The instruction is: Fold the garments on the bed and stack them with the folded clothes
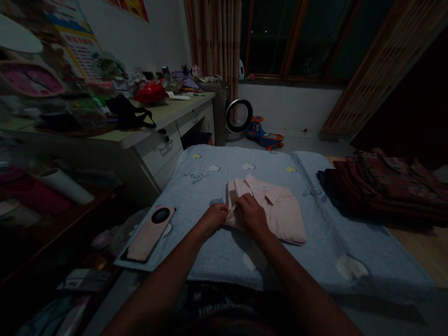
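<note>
A pale pink shirt (285,212), folded into a rough rectangle, lies on the light blue blanket (199,186). My left hand (216,215) pinches the shirt's near left edge between thumb and fingers. Just to its right, my right hand (252,215) has its fingers closed on the shirt's left part, where a fold of cloth stands slightly raised. Small dark print shows near the top of the shirt. The undersides of both hands' grips are hidden by the fingers.
A phone in a pale case (151,234) lies at the blanket's left edge. Stacked dark red cloth (392,191) sits on the right. Behind at left stands a cluttered desk (164,112). A blue and orange ride-on toy (264,135) rests on the floor beyond.
</note>
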A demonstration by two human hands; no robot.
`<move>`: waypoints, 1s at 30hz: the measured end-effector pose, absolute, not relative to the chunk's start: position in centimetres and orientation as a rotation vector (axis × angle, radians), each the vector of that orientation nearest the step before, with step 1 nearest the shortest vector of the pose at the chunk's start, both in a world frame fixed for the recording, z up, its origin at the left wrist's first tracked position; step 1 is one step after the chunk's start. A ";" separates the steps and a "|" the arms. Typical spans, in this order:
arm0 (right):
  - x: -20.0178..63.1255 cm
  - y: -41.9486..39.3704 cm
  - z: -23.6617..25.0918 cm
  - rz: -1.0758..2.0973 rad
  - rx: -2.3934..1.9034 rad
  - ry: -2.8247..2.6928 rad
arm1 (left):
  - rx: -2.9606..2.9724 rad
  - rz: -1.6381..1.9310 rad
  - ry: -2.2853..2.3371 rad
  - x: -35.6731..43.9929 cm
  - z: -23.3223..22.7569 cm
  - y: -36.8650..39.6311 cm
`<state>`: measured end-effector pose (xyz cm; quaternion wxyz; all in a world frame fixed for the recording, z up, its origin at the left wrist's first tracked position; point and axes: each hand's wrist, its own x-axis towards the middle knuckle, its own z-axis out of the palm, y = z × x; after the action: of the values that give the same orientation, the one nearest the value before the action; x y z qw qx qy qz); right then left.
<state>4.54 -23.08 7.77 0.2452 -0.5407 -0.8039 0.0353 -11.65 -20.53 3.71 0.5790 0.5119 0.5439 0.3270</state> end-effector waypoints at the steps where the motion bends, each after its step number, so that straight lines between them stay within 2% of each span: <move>1: 4.5 -23.1 7.6 0.100 -1.436 -2.209 | 1.274 0.710 1.317 -11.6 3.4 -20.5; 7: 3.5 -22.3 5.8 0.092 -1.346 -2.256 | 1.735 0.631 1.334 -12.1 3.4 -19.9; 16: 3.0 -21.5 2.4 0.172 -1.393 -2.360 | 1.232 0.622 1.111 -13.6 3.2 -23.7; 21: 2.6 -21.0 2.2 0.148 -1.489 -2.342 | 1.355 0.731 1.238 -12.6 3.0 -25.0; 24: 2.6 -20.8 2.6 0.201 -1.508 -2.323 | 1.548 0.757 1.423 -12.1 2.7 -24.7; 28: 4.7 -20.2 5.2 0.525 -1.369 -2.213 | 1.612 0.728 1.496 -12.0 2.8 -24.2; 30: 6.7 -19.2 6.8 0.555 -1.360 -2.058 | 1.577 0.730 1.504 -12.0 3.1 -24.0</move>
<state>6.67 -19.22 6.78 0.3017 -0.5128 -0.7760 0.2094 -12.01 -24.04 3.05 0.4092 0.6262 0.5970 0.2898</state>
